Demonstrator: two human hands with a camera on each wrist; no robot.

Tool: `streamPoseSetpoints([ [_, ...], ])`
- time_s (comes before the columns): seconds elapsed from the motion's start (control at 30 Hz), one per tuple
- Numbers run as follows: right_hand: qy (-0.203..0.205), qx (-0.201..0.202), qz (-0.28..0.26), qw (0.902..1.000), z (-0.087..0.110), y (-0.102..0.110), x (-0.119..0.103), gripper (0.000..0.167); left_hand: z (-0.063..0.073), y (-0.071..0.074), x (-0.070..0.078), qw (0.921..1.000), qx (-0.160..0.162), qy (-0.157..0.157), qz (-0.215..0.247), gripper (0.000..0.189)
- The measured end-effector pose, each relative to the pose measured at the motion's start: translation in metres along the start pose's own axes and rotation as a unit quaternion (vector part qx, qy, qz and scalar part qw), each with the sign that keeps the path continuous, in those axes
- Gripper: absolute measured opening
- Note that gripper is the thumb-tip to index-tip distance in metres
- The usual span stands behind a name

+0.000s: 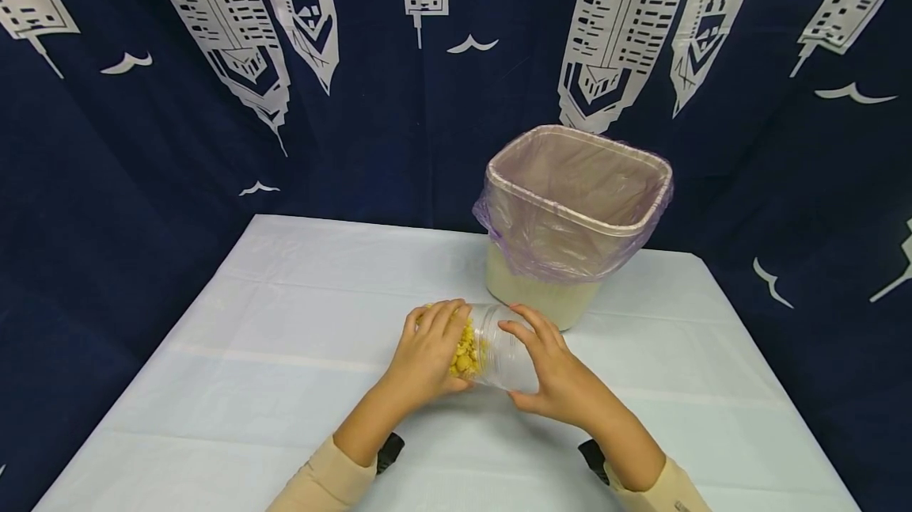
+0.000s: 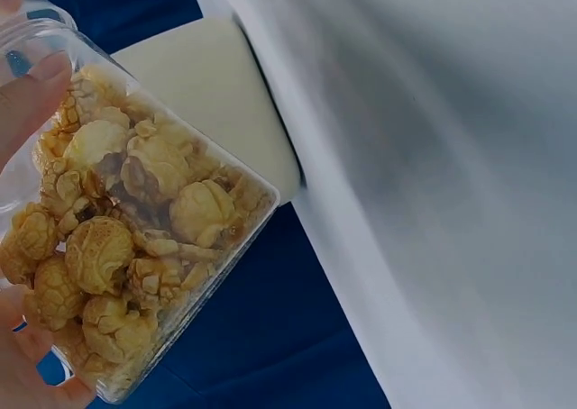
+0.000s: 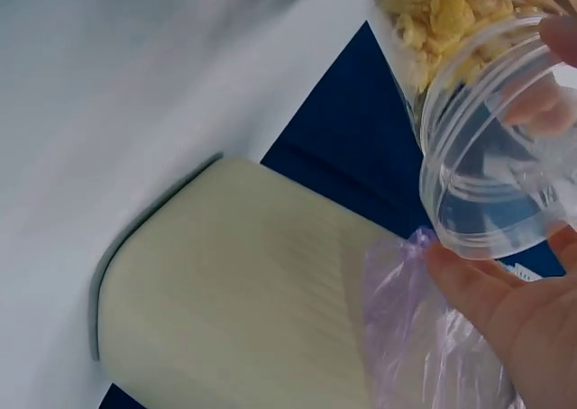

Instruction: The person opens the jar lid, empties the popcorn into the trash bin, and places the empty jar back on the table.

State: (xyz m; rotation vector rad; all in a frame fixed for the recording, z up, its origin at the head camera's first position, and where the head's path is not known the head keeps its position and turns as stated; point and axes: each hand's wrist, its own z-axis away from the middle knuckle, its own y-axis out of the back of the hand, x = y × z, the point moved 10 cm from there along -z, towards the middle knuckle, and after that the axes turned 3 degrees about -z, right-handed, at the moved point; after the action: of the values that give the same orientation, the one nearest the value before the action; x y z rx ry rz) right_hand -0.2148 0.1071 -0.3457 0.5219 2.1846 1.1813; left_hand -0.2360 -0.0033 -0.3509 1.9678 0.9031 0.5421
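Observation:
Yellow popcorn (image 1: 465,352) fills part of a clear plastic jar (image 2: 194,294) with a square base, lying sideways above the table in the head view. My left hand (image 1: 425,354) grips the jar around its popcorn end, thumb below and fingers over the top. At the jar's mouth sits a clear, round-rimmed plastic container (image 3: 482,206) with nothing inside it. My right hand (image 1: 559,373) holds that clear container, fingers on top and thumb underneath. In the left wrist view, the popcorn pieces press against the square base.
Just behind the hands stands a cream bin (image 1: 527,290) lined with a translucent purple bag (image 1: 570,247) folded over its rim. A white cloth (image 1: 285,322) covers the table. Dark blue fabric (image 1: 399,140) with white building prints hangs behind and at both sides.

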Motion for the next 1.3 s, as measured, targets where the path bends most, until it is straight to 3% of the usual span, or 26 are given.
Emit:
streamPoseSetpoints([
  [0.17, -0.08, -0.01, 0.005, 0.9967, 0.011, 0.005, 0.02, 0.097, 0.001, 0.0, -0.003, 1.0, -0.004, 0.007, 0.001, 0.107],
  [0.37, -0.178, -0.061, 0.017, 0.9821, 0.03, -0.002, 0.047, 0.097, 0.001, -0.001, -0.004, 0.9999, -0.006, 0.01, -0.008, 0.108],
  [0.77, -0.282, -0.157, 0.02, 0.9462, 0.062, -0.027, 0.074, 0.094, 0.002, -0.001, -0.004, 0.9999, -0.003, 0.01, -0.002, 0.107],
  [0.97, -0.301, -0.176, 0.023, 0.937, 0.071, -0.04, 0.076, 0.095, 0.002, -0.003, -0.004, 0.9999, -0.01, 0.012, 0.0, 0.107],
  [1.3, -0.296, -0.184, 0.035, 0.9367, 0.077, -0.055, 0.077, 0.097, 0.001, -0.007, -0.003, 0.9998, -0.015, 0.011, 0.0, 0.108],
])
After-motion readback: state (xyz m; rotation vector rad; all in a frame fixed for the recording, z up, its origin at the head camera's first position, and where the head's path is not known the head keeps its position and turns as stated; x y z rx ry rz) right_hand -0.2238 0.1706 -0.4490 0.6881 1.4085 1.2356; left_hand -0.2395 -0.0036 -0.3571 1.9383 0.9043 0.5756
